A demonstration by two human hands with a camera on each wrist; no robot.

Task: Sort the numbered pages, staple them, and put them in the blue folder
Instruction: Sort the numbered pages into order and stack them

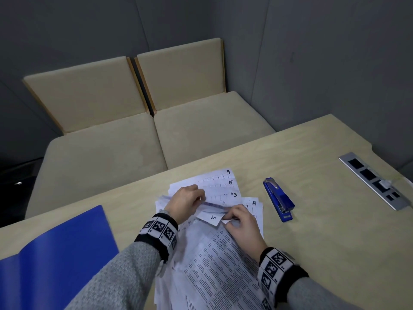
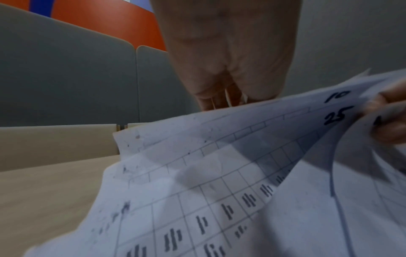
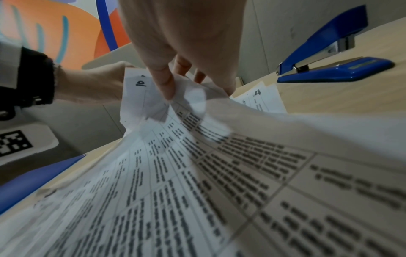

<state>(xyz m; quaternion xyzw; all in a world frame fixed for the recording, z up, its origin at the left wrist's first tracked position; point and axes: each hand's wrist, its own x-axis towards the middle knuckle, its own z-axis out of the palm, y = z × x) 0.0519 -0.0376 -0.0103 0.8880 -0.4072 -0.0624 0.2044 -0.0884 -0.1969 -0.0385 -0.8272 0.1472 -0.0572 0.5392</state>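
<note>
Sorting is under way. At the bench's centre, the left hand (image 1: 185, 201) holds the fanned numbered pages (image 1: 220, 191) while the right hand (image 1: 240, 220) pinches the corner of page 10. Next: place it in order. Stapler (image 1: 279, 199) at 2 o'clock; blue folder (image 1: 55, 253) at 8 o'clock.

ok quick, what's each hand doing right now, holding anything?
Left hand: fingers curled round the far edge of the pages.
Right hand: pinching the corners of several lifted pages.
</note>
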